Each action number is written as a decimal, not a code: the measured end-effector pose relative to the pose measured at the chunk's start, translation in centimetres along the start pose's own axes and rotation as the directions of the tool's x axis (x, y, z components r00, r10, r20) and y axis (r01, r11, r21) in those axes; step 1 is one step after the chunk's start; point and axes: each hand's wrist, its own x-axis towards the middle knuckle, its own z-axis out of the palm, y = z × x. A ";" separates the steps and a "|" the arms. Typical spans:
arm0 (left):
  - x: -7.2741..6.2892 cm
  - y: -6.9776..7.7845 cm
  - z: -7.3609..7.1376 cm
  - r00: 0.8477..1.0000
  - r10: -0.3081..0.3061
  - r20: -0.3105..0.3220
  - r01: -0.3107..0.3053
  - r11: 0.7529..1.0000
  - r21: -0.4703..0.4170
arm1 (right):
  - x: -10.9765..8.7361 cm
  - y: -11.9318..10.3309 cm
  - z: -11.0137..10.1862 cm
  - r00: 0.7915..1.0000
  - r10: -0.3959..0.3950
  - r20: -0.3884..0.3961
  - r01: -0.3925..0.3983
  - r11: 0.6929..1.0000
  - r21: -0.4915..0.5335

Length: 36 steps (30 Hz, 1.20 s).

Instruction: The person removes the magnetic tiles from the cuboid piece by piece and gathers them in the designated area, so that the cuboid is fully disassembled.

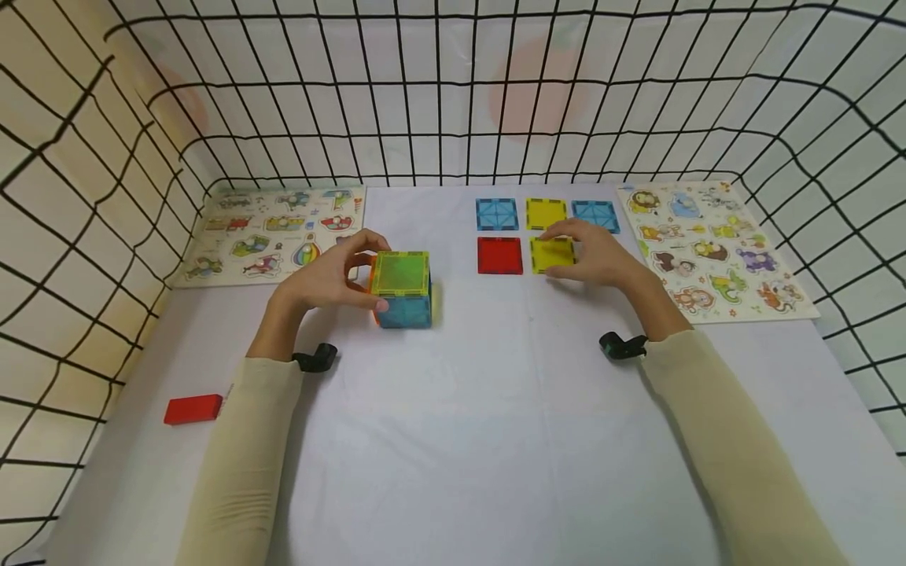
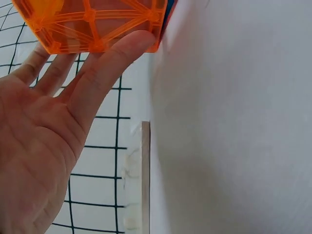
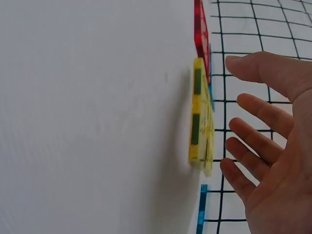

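My left hand [image 1: 333, 271] grips a cube of see-through magnetic tiles [image 1: 402, 289] standing on the table, its thumb at the front and its other fingers behind. The cube's top looks yellow-green and its front blue; an orange tile [image 2: 92, 24] forms the side nearest the palm in the left wrist view. Over a flat yellow magnetic tile [image 1: 550, 256] is my right hand [image 1: 594, 255]. In the right wrist view the fingers of that hand [image 3: 273, 141] are spread, with a gap between them and the yellow tile [image 3: 200, 117].
Beside that tile lies a red tile [image 1: 499, 256]; behind are two blue tiles [image 1: 497, 215] and another yellow tile [image 1: 546, 213]. Picture puzzle boards lie at left [image 1: 269, 236] and right [image 1: 715, 251]. A red block [image 1: 193, 409] sits near the left sleeve. Black wire mesh [image 1: 439, 94] surrounds the table.
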 end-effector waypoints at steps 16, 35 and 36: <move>0.6 0.7 1.1 0.998 0.058 -0.007 -0.058 0.998 0.006 | -1.4 -4.3 3.0 0.993 -0.065 -0.102 0.083 0.978 0.189; 0.4 2.6 2.4 0.998 0.050 -0.034 -0.050 0.999 0.004 | -0.1 -10.5 5.0 0.971 -0.222 -0.089 0.239 0.919 0.312; 0.4 2.6 2.4 0.998 0.050 -0.034 -0.050 0.999 0.002 | 0.0 -10.6 5.1 0.970 -0.228 -0.089 0.244 0.919 0.310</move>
